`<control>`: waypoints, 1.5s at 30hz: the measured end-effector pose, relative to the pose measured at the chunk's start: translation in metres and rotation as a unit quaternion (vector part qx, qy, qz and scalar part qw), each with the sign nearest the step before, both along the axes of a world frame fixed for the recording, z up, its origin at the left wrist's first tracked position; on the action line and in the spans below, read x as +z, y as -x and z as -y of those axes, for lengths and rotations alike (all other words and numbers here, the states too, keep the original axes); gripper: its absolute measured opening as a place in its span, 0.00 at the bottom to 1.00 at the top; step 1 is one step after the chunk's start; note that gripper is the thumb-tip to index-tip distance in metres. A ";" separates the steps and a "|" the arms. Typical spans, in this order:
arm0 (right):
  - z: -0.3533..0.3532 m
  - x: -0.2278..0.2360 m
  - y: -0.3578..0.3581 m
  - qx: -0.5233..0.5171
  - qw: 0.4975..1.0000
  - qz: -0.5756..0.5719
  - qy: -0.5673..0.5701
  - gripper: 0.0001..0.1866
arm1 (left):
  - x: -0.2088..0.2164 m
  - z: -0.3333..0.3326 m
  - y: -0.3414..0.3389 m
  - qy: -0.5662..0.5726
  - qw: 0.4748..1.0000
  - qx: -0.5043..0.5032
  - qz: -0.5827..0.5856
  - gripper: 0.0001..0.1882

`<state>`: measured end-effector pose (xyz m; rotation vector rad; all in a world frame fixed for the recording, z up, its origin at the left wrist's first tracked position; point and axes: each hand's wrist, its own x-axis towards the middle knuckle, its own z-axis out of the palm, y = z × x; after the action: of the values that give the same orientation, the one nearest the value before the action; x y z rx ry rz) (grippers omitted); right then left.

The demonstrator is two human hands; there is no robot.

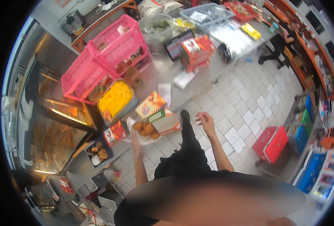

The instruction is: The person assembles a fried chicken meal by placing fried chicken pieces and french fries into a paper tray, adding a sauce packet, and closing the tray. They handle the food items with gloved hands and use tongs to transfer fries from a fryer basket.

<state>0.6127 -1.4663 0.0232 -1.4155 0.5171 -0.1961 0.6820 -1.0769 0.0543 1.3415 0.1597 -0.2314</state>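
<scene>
Round browned fried pieces (146, 130) rest on white paper (131, 121) at the edge of a steel counter. My left hand (137, 145), in a clear plastic glove, is at the paper's near-left edge and appears to grip it; blur and the paper partly hide its fingers. Against the pieces stands an open printed carton (167, 122) in orange, white and green, its lid (150, 104) raised. Over the floor, to the right of the carton, my bare right hand (205, 121) is held in the air, fingers loosely bent and apart, with nothing in it.
A tray of yellow food (117, 98) and pink crates (118, 45) stand beyond the carton. At left is a lit glass food cabinet (57, 135). Stacked red boxes (198, 51) sit farther along the counter. Right are a red cooler box (270, 144) and a distant person (284, 37).
</scene>
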 end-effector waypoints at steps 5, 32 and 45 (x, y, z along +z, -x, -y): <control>0.161 0.062 -0.193 -0.168 0.972 0.134 0.091 0.16 | 0.031 0.055 -0.055 -0.029 0.994 0.102 -0.020 0.33; 0.282 0.117 -0.769 0.386 0.801 -0.157 0.429 0.28 | 0.060 0.168 -0.188 -0.044 0.971 0.234 -0.026 0.36; 0.218 0.257 -0.401 0.446 0.848 0.261 0.117 0.27 | 0.061 0.171 -0.232 -0.057 0.994 0.098 -0.007 0.36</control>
<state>1.0140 -1.6845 0.2807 -1.6200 -0.6553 0.1203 0.9137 -1.2480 0.1158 1.4278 0.3188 -0.0677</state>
